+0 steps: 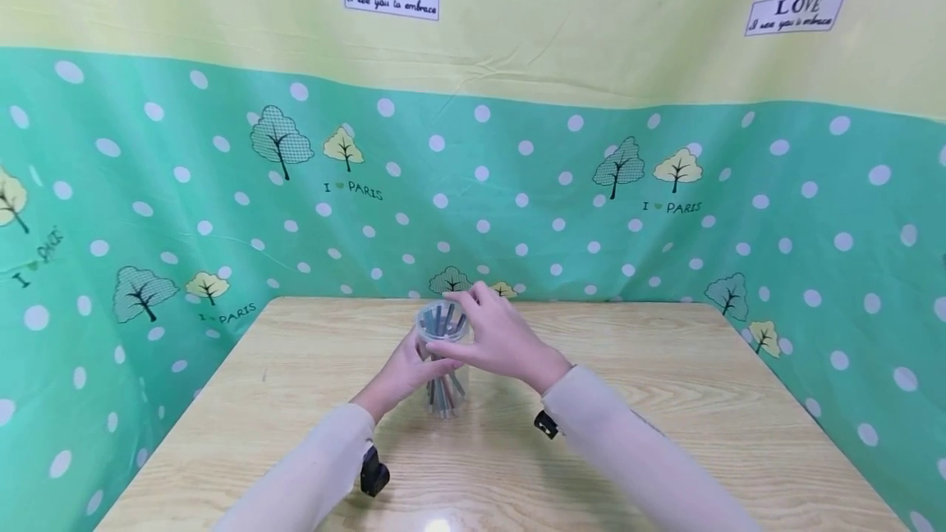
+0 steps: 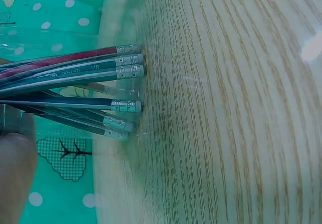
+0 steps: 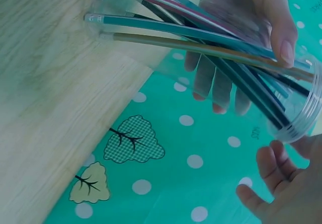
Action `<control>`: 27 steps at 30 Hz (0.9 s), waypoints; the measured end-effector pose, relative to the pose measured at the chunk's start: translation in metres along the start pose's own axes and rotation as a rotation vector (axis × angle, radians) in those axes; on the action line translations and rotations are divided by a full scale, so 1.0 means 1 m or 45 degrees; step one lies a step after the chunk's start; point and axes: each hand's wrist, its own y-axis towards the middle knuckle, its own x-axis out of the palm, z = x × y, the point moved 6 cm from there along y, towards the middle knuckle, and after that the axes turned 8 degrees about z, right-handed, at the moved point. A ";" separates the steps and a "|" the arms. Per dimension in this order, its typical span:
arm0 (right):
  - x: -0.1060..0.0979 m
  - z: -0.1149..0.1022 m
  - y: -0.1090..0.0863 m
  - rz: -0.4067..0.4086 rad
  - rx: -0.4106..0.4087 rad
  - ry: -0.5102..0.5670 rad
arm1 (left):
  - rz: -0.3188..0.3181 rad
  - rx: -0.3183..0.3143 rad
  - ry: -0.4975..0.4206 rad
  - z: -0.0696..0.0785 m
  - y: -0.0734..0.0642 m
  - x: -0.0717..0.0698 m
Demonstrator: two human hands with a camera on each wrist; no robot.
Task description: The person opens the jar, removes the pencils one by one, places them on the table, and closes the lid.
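Head view, right hand [image 1: 504, 339]: bending thumb and fingers around the rim [image 3: 305, 119] of the clear jar [image 1: 445, 392], probably needing light, even pressure.
Left hand [image 1: 401, 372]: gripping the jar's body, probably best holding firmly without tilting.
Clear jar: standing upright near the middle of the wooden table [image 1: 709, 384].
Pencils [image 2: 70, 77]: leaning loosely inside the jar, showing eraser ends [image 2: 135, 71] at the bottom.
Dotted curtain [image 1: 414, 187]: hanging behind the table.

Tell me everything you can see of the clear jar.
The clear jar is a transparent, plastic-looking cylinder with a ridged rim, holding several pencils, eraser ends down. It is roughly upright over the table; I can't tell whether its base touches. The left grip wraps its side, while the right grip spans the rim. Whether a clear lid is on cannot be told.
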 end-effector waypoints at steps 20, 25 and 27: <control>0.007 -0.004 0.014 -0.023 0.025 -0.030 | -0.079 0.022 0.015 0.027 -0.008 0.002; 0.008 -0.003 0.015 -0.062 0.018 0.012 | -0.077 0.006 0.031 0.027 -0.008 0.001; 0.009 -0.003 0.017 -0.073 0.014 0.031 | -0.075 -0.003 0.038 0.027 -0.008 0.001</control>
